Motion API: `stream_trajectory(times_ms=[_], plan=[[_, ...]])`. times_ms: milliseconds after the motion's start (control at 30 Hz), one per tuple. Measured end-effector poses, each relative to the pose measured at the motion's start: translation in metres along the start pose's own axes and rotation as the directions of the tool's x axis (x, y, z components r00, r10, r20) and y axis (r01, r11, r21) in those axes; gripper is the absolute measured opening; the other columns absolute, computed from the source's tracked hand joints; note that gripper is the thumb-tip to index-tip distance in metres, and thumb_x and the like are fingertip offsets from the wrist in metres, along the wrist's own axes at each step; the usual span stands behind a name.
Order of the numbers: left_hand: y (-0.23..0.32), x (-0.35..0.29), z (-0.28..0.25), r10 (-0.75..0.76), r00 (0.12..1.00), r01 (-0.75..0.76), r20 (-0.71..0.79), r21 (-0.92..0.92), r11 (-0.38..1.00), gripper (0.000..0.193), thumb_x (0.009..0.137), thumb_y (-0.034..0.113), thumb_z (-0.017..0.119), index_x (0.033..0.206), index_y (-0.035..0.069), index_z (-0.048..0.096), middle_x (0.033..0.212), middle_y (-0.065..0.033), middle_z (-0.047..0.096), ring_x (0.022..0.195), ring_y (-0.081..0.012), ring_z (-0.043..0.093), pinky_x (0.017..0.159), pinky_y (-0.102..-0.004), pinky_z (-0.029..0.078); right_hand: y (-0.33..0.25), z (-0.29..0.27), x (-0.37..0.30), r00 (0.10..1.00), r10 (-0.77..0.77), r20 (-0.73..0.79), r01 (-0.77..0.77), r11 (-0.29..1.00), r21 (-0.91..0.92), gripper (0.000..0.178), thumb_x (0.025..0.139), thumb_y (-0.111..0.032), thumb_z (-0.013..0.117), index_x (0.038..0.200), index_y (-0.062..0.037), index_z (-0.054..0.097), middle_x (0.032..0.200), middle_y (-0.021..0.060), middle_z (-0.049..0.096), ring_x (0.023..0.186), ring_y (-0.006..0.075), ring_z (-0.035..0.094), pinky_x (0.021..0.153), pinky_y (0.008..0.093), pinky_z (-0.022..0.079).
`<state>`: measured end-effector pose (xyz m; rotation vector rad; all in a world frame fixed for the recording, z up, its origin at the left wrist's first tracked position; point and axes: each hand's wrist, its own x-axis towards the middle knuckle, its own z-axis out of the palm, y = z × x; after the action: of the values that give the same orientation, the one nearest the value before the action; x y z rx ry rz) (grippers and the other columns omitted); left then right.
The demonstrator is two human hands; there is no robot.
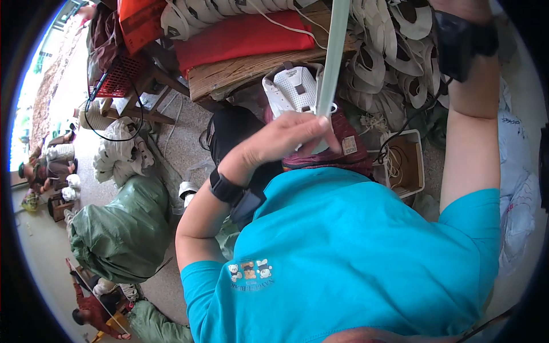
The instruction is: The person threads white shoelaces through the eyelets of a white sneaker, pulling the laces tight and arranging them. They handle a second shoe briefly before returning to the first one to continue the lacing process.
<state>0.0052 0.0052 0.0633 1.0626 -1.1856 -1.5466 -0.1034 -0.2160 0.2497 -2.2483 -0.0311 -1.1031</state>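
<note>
From my remote station I read the left hand (289, 136) as pinching the pale strip (333, 57) rising from its fingers (310, 127), white shoe upper (295, 86) just beyond, cannot tell the grip of the right hand (464, 9), cropped farther right, and judge tensioning underway, next requiring steady pull.

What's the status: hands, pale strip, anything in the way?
Left hand closed on pale strip. Right hand raised, mostly out of frame, grip unclear. Strip runs straight up past the top edge. Left hand partly covers white shoe upper.
</note>
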Motion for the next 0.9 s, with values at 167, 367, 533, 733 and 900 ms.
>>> stream_trajectory(times_ms=[167, 367, 533, 733, 900], plan=[[0.065, -0.02, 0.013, 0.237, 0.965, -0.217, -0.115, 0.159, 0.963, 0.052, 0.106, 0.037, 0.04, 0.074, 0.004, 0.063, 0.066, -0.0048, 0.06, 0.058, -0.0092, 0.046, 0.057, -0.0247, 0.037, 0.037, -0.003, 0.001, 0.884, 0.326, 0.335, -0.269, 0.941, -0.204, 0.011, 0.089, -0.014, 0.063, 0.094, -0.006, 0.069, 0.079, 0.0074, 0.068, 0.067, 0.0154, 0.067, 0.06, 0.0292, 0.053], [0.039, -0.004, -0.037, 0.296, 0.846, -0.323, -0.444, 0.017, 0.946, 0.052, 0.105, 0.038, 0.042, 0.071, 0.003, 0.058, 0.059, 0.0033, 0.041, 0.054, -0.0064, 0.032, 0.052, -0.0242, 0.025, 0.073, 0.074, -0.087, 0.497, 0.39, 0.775, -0.404, 0.895, -0.19, 0.014, 0.087, -0.017, 0.064, 0.094, -0.0057, 0.068, 0.083, 0.0102, 0.068, 0.074, 0.0204, 0.068, 0.063, 0.0325, 0.054], [0.009, 0.004, -0.058, 0.266, 0.802, -0.357, -0.534, -0.072, 0.931, 0.051, 0.106, 0.035, 0.041, 0.072, 0.003, 0.059, 0.057, 0.0039, 0.039, 0.053, -0.006, 0.031, 0.051, -0.0244, 0.025, 0.056, 0.104, -0.176, 0.702, 0.252, 0.667, -0.086, 0.959, -0.271, 0.015, 0.082, -0.01, 0.066, 0.094, -0.0049, 0.06, 0.09, 0.0125, 0.061, 0.084, 0.0293, 0.064, 0.068, 0.0384, 0.053], [0.001, 0.003, -0.055, 0.217, 0.789, -0.309, -0.575, -0.066, 0.949, 0.05, 0.106, 0.035, 0.042, 0.073, 0.003, 0.06, 0.054, 0.0035, 0.038, 0.052, -0.007, 0.032, 0.05, -0.0247, 0.025, 0.06, 0.104, -0.197, 0.885, 0.058, 0.462, 0.048, 0.976, -0.214, 0.015, 0.08, -0.008, 0.066, 0.091, -0.0055, 0.055, 0.087, 0.0113, 0.054, 0.076, 0.0309, 0.062, 0.063, 0.0396, 0.052], [0.007, 0.009, -0.053, 0.265, 0.844, -0.358, -0.466, -0.121, 0.926, 0.053, 0.107, 0.038, 0.038, 0.071, 0.003, 0.058, 0.054, 0.0017, 0.038, 0.052, -0.0086, 0.033, 0.05, -0.0249, 0.026, 0.062, 0.117, -0.24, 0.938, 0.317, 0.141, -0.309, 0.948, -0.077, 0.017, 0.08, -0.002, 0.068, 0.088, -0.0046, 0.053, 0.08, 0.0067, 0.05, 0.06, 0.0166, 0.051, 0.053, 0.031, 0.043]])
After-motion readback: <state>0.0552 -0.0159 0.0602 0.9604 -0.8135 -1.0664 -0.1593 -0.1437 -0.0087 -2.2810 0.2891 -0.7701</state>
